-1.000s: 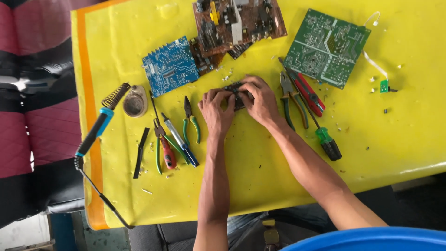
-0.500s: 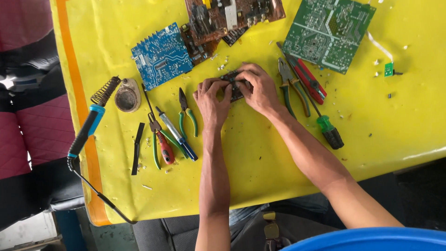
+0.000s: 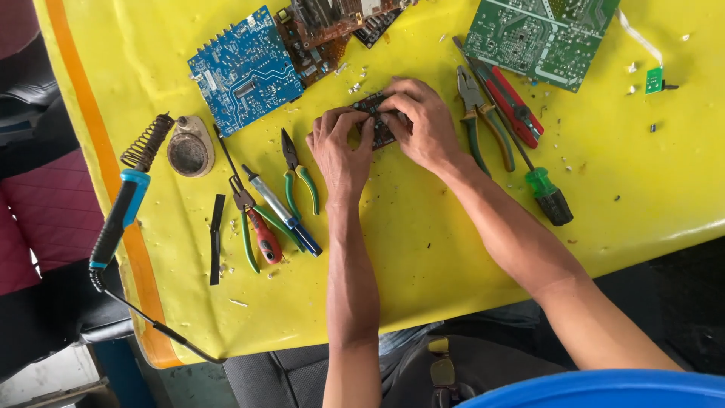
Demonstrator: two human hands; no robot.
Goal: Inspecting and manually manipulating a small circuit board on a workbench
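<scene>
- A blue-handled soldering iron with a coiled metal stand [image 3: 124,198] lies at the far left of the yellow plastic-covered surface [image 3: 453,257], its black cord trailing off the edge.
- Just beside it sits a round, dirty metal tin [image 3: 189,147].
- Near that lie a thin black strip [image 3: 217,238], red-handled cutters [image 3: 260,230], a blue-tipped metal pen-shaped tool [image 3: 283,211] and green-handled needle-nose pliers [image 3: 298,170].
- Above them rests a blue rectangular circuit board [image 3: 242,68], touching a brown circuit board [image 3: 321,34].
- The left hand [image 3: 340,147] has its grip pinched on the left end of a small dark circuit board [image 3: 377,113], which lies mid-surface between both hands.
- The right hand [image 3: 427,125] has its grip clamped over the same board's right side, covering most of it.
- Right of the hands lie green-handled combination pliers [image 3: 483,121], a red utility knife [image 3: 513,106] and a green-and-black-handled screwdriver [image 3: 547,196].
- A large green circuit board [image 3: 540,34] sits at the top right.
</scene>
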